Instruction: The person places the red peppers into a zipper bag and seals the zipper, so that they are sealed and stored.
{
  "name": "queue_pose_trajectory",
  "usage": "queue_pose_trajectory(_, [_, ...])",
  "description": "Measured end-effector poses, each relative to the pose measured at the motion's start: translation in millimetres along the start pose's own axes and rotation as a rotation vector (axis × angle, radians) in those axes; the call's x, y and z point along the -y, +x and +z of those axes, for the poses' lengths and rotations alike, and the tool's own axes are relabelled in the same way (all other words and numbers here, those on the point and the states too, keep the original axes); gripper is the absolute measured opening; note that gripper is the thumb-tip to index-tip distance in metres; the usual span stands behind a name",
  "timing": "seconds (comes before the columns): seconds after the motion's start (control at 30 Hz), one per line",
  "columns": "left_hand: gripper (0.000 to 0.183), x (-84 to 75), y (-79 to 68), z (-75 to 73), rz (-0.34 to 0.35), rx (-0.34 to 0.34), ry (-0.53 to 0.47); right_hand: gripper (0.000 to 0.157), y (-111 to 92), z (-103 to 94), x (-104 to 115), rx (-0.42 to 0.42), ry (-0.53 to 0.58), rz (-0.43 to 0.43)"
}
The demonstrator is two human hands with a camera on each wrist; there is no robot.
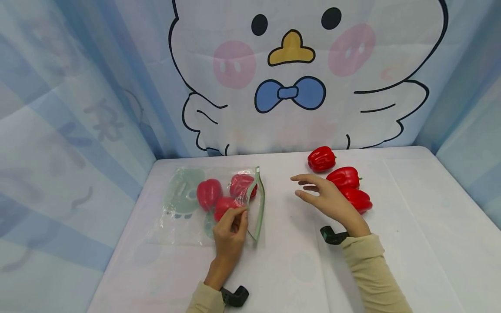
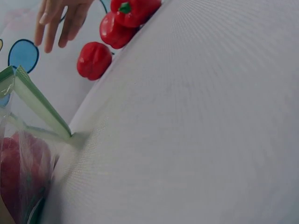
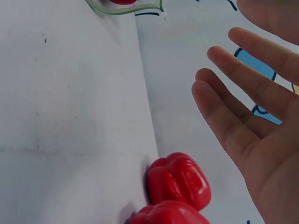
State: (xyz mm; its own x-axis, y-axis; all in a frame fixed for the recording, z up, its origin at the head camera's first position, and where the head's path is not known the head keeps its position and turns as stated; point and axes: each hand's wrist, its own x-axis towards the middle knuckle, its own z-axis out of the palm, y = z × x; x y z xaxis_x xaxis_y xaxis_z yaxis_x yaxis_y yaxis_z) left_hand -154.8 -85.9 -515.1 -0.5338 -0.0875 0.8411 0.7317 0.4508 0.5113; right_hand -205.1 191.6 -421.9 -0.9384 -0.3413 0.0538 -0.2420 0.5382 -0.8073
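Note:
A clear zip bag (image 1: pixel 184 230) with a green seal strip lies on the left of the table, its mouth parted toward the right. Inside it are three red bell peppers (image 1: pixel 209 194). My left hand (image 1: pixel 228 237) pinches the near edge of the bag's mouth between thumb and fingers. Held above the table, my right hand (image 1: pixel 326 198) has its fingers extended and nothing in them; the right wrist view shows the spread fingers (image 3: pixel 254 84). Close beside that hand lie three more red bell peppers (image 1: pixel 322 159), grouped at the right.
A white cloth covers the table (image 1: pixel 422 243). Behind it hangs a curtain (image 1: pixel 289 126) printed with a cartoon face and a blue bow tie. Dark wrist cameras (image 1: pixel 235 297) are strapped to both wrists.

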Motion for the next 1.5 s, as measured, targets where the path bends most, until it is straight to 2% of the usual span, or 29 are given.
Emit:
queue_pose_trajectory(0.23, [0.020,1.7,-1.1,0.0,0.002,0.003,0.006,0.051,-6,-17.0,-5,-0.131,-0.003,0.003])
queue_pose_trajectory(0.37, [0.020,2.2,-1.7,-0.1,0.000,0.003,0.011,0.050,-10,-26.5,-9,-0.243,-0.011,0.011])
queue_pose_trajectory(0.6, [0.020,0.8,-2.7,-0.9,-0.010,0.005,0.013,0.052,-12,-35.4,-19,-0.457,0.056,0.009])
queue_pose_trajectory(0.77, [0.020,-0.1,-2.1,-0.9,-0.013,-0.001,0.009,0.053,-12,-40.1,-25,-0.606,0.114,0.075])
queue_pose_trajectory(0.87, [0.021,-0.2,-1.7,-0.6,-0.008,-0.005,0.005,0.054,-14,-43.5,-29,-0.666,0.165,0.135])
queue_pose_trajectory(1.0, [0.022,-0.4,-1.5,-0.4,-0.007,-0.005,0.004,0.057,-18,-48.9,-37,-0.693,0.232,0.229])
queue_pose_trajectory(1.13, [0.022,0.0,-1.9,-0.8,-0.013,0.002,0.004,0.060,-21,-55.2,-44,-0.679,0.289,0.315])
queue_pose_trajectory(1.5, [0.019,2.2,-2.0,-0.1,-0.013,0.021,0.017,0.067,-28,-68.1,-76,-0.588,0.392,0.418])
